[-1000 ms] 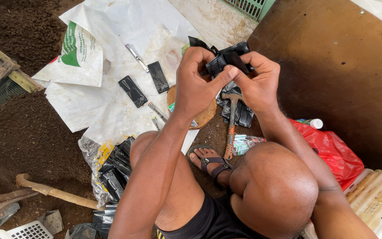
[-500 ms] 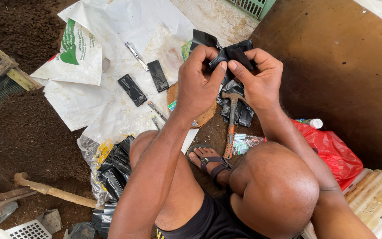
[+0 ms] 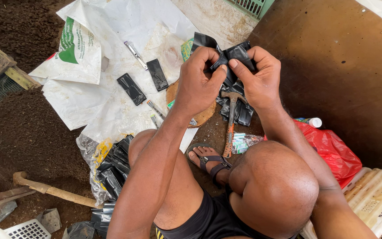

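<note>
both hands up in front of the seated person, working one black plastic bag (image 3: pixel 233 55). left hand (image 3: pixel 197 82) fingers curled in tight, thumb and forefinger pinching the bag's edge near the middle. right hand (image 3: pixel 259 77) same thing from the other side, fingers closed on the bag, thumb tip pressed against the plastic. the two thumbs almost meet. bag is crumpled, held in the air above the ground, part of it sticking out past the left hand's knuckles.

straight below the hands: claw hammer (image 3: pixel 230 121) lying on the ground, head toward the hands, handle toward the sandalled foot (image 3: pixel 208 161). hammer head rests on a small heap of more black bags (image 3: pixel 242 110). round brown wooden disc (image 3: pixel 200 113) just left of that, partly hidden by the left wrist.

white plastic sheet (image 3: pixel 111 106) spread on the ground to the left, two flat folded black bags (image 3: pixel 131 88) on it, well apart from the hands. bundle of black bags in clear wrap (image 3: pixel 109 166) beside the left knee. red plastic bag (image 3: pixel 332 150) at the right elbow. wooden handle (image 3: pixel 54 190) on the soil, lower left.
</note>
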